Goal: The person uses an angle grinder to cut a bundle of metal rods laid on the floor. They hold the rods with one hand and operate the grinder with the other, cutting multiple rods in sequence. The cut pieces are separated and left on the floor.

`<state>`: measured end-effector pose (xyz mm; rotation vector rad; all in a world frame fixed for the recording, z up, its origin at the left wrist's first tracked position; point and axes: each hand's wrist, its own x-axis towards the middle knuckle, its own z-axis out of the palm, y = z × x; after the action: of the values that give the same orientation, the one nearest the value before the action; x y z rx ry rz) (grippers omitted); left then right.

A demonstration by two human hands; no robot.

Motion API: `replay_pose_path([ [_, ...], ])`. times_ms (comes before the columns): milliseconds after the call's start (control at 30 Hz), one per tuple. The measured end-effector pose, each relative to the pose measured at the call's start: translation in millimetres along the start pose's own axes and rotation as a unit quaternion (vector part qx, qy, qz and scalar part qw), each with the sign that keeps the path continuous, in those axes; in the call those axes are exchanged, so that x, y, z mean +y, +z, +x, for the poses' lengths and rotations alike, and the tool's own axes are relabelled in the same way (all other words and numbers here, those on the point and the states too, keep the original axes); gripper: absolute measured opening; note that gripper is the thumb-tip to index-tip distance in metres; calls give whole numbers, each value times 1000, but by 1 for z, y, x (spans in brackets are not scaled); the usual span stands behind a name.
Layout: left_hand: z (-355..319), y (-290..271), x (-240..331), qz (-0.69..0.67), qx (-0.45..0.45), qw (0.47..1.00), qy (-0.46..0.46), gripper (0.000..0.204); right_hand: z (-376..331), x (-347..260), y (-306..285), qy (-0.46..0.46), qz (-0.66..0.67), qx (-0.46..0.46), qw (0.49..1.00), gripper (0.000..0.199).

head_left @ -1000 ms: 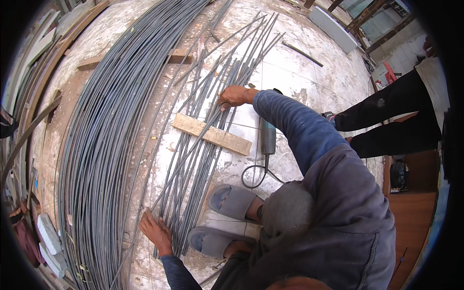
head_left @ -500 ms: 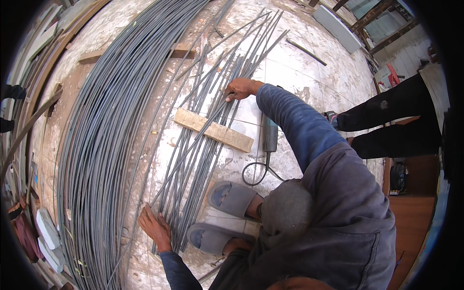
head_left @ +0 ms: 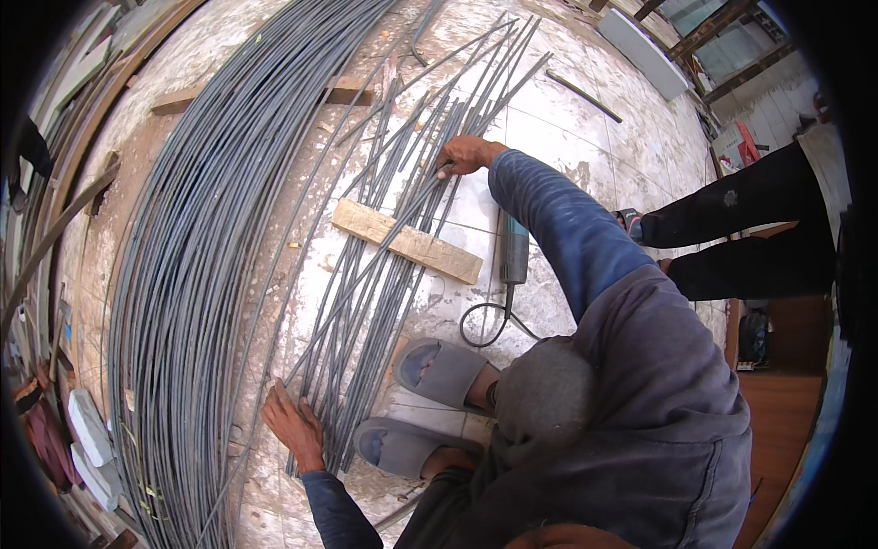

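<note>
My right hand (head_left: 468, 155) is closed on the upper part of a thin dark steel rod (head_left: 358, 282). The rod slants down over a wooden block (head_left: 407, 242) towards my left hand (head_left: 294, 427), whose fingers are bent round its lower end; the fingertips are partly hidden. Beneath the block and beside my hands lies a loose bunch of similar cut rods (head_left: 373, 352), of uneven lengths. Left of it runs a thick bundle of long rods (head_left: 197, 247).
A power tool (head_left: 514, 252) with a black cord lies right of the rods. My sandalled feet stand beside the bunch. Another person's dark-trousered legs (head_left: 741, 229) are at the right. A short rod (head_left: 583, 96) and a pale slab (head_left: 643, 53) lie farther off. Boards line the left edge.
My right hand has shifted very slightly up and to the right along with the rods near it. My left hand has stayed almost in place at the lower rod ends.
</note>
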<state>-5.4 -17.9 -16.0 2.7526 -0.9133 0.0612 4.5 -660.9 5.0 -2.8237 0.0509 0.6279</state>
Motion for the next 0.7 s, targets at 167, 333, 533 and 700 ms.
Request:
replay_pose_path([
  [167,1,1,2,2,-14,1000,-11,61,4,8,3,2,59,10,998,35],
  [333,-4,10,-9,12,9,1000,-11,58,4,0,8,14,31,26,999,44],
  [533,7,-1,-24,-14,-36,996,-85,34,-8,1,12,-29,31,63,997,66],
  [700,13,-5,-28,-30,-33,996,-74,20,1,-5,7,4,-5,12,1000,67],
])
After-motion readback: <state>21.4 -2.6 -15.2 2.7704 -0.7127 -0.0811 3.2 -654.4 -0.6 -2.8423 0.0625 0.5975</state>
